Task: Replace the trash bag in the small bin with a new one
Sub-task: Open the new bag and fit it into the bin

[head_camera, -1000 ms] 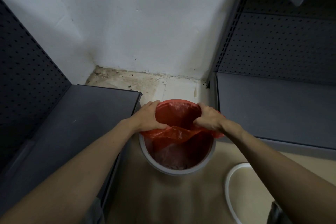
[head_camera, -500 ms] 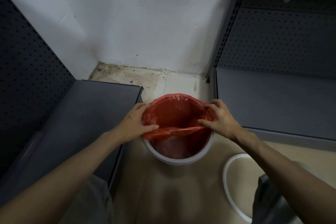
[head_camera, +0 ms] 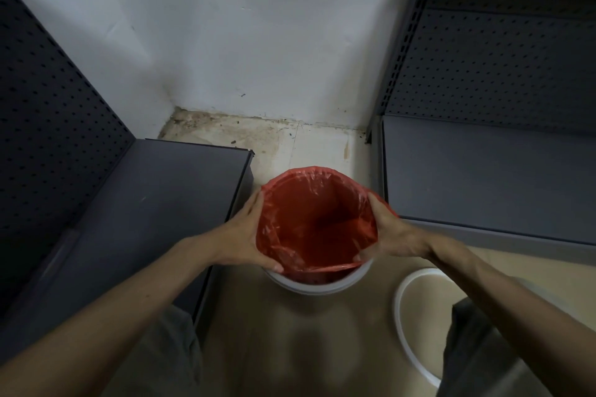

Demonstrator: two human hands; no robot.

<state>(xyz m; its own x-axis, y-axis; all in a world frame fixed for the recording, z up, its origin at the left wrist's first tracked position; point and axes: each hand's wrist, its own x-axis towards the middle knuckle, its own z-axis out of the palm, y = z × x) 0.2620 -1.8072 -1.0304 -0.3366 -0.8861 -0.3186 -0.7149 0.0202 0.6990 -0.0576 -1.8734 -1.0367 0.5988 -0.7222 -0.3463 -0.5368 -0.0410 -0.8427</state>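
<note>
A small white round bin [head_camera: 317,287] stands on the floor between two grey shelves. A red plastic trash bag [head_camera: 309,219] lines it, its mouth spread wide and folded over the far and side rim. The near edge of the bag hangs just inside the white rim. My left hand [head_camera: 248,235] grips the bag's left edge, thumb at the near rim. On the opposite side my right hand [head_camera: 392,232] pinches the bag's right edge. The bag's inside looks empty.
A white ring [head_camera: 409,319], the bin's loose rim piece, lies on the beige floor to the right. Low dark grey shelves [head_camera: 154,209] [head_camera: 483,177] with perforated back panels flank the bin. A white wall [head_camera: 258,42] and dirty floor corner lie behind it.
The bag's mouth has been stretched from a half-collapsed fold to a wide open circle over the rim. Both hands slid outward and toward me along the bin's sides.
</note>
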